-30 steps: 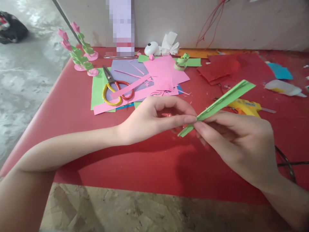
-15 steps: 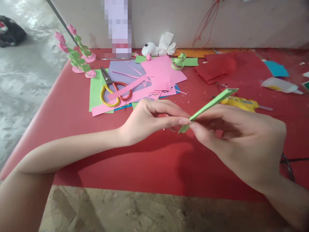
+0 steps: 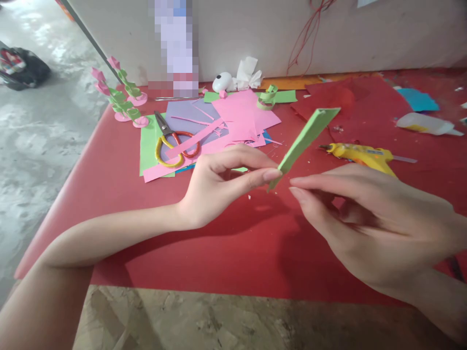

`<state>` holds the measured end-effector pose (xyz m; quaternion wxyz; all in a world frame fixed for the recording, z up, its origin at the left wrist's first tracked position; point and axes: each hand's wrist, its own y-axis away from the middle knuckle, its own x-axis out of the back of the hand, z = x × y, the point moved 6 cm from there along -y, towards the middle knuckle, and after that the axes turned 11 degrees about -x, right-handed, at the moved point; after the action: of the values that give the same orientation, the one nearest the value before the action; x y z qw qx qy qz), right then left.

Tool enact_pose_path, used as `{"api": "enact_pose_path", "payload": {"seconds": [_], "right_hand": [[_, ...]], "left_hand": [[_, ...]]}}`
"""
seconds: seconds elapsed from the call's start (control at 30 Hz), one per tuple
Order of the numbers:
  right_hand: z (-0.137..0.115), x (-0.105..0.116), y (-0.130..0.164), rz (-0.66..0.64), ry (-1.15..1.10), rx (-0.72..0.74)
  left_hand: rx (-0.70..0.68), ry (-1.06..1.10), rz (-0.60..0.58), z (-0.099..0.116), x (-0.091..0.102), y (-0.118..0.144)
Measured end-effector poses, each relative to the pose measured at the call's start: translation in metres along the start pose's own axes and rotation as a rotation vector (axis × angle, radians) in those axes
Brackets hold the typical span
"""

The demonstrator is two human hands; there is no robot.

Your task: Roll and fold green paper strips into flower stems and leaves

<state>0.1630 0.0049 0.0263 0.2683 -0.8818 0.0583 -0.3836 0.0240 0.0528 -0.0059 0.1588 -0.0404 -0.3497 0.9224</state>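
My left hand (image 3: pixel 222 180) pinches a folded green paper strip (image 3: pixel 305 140) near its lower end, between thumb and fingers. The strip slants up to the right, above the red tabletop (image 3: pixel 237 253). Just right of it is my right hand (image 3: pixel 368 218), apart from the paper, with thumb and forefinger tips slightly parted and nothing between them. Its other fingers are curled and partly hidden. Beyond the right hand lies a yellow glue gun (image 3: pixel 365 153), its handle partly covered by that hand.
Scissors (image 3: pixel 168 131) with yellow and red handles lie on coloured sheets, beside pink paper (image 3: pixel 242 112). Pink paper flowers (image 3: pixel 98 75) on green stems stand at the back left. A curled green strip (image 3: pixel 268 99), red paper (image 3: pixel 328 99) and a glue bottle (image 3: pixel 425 124) lie farther back.
My right hand has let go of the green strip and drawn back to the right. The strip, still in my left hand, is tilted more steeply. The view has shifted slightly.
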Motion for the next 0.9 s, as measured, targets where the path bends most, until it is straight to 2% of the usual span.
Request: {"api": "enact_pose_path", "payload": {"seconds": [0.27,0.5,0.67,0.9], "right_hand": [[-0.003,-0.006,0.002,-0.072,-0.152,-0.021],[0.002,-0.003,0.003,-0.078,-0.076,-0.079],[0.001,-0.002,0.001,-0.042,-0.06,-0.02],[-0.002,-0.004,-0.001,-0.041,-0.01,-0.072]], "left_hand": [[-0.041,-0.026,0.001,0.001,-0.001,0.003],[-0.058,-0.087,-0.029,0.002,0.001,0.003],[-0.115,-0.162,-0.084,0.007,-0.001,0.0],[-0.215,-0.236,-0.094,0.011,0.0,-0.001]]}}
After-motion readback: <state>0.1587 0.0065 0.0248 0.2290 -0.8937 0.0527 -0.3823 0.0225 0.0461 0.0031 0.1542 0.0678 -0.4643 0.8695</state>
